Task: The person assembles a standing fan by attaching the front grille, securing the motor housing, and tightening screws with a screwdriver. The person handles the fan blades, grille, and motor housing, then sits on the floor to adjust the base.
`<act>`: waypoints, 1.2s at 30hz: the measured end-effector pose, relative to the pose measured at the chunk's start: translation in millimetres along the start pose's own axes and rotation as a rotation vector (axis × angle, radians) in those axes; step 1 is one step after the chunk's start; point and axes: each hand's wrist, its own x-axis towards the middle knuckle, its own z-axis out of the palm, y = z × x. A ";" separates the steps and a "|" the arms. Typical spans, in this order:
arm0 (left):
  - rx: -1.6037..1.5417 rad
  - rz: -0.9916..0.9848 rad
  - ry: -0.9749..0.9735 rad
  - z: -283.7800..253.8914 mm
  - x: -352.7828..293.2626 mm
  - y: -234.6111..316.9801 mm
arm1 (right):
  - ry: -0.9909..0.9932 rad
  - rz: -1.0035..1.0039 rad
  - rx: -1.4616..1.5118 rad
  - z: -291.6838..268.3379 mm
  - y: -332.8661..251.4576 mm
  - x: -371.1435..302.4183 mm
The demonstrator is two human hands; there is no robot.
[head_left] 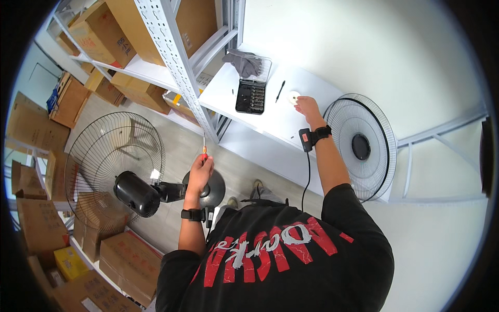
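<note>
My left hand (201, 172) is closed around the red and yellow handle of a screwdriver (205, 151), its shaft pointing up and away. Over the white shelf top, my right hand (309, 107) has its fingertips pinched at a small round white dish (292, 95); what they hold, if anything, is too small to make out. A black pen-like tool (280, 90) lies left of the dish. Farther left sits an opened black bit case (251, 96) with rows of bits. Beside my left hand stands a pedestal fan with a black motor housing (136, 193) and wire cage.
A round wire fan guard (360, 146) with a black centre leans at the shelf's right end. Grey cloth (243, 63) lies by the bit case. A white perforated rack post (174, 57) rises between the shelf and cardboard boxes (136, 92). More boxes (130, 262) stack at lower left.
</note>
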 end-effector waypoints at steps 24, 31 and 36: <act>-0.140 0.151 0.019 66.7 30.7 39.9 | -0.988 -0.458 -0.559 81.0 -82.7 -126.1; -0.093 0.184 0.073 42.8 2.3 39.2 | -1.227 -0.320 -0.440 171.4 -39.3 -193.7; -0.046 0.269 0.058 -6.9 -48.2 20.8 | -1.393 -0.159 -0.431 213.7 -26.6 -227.3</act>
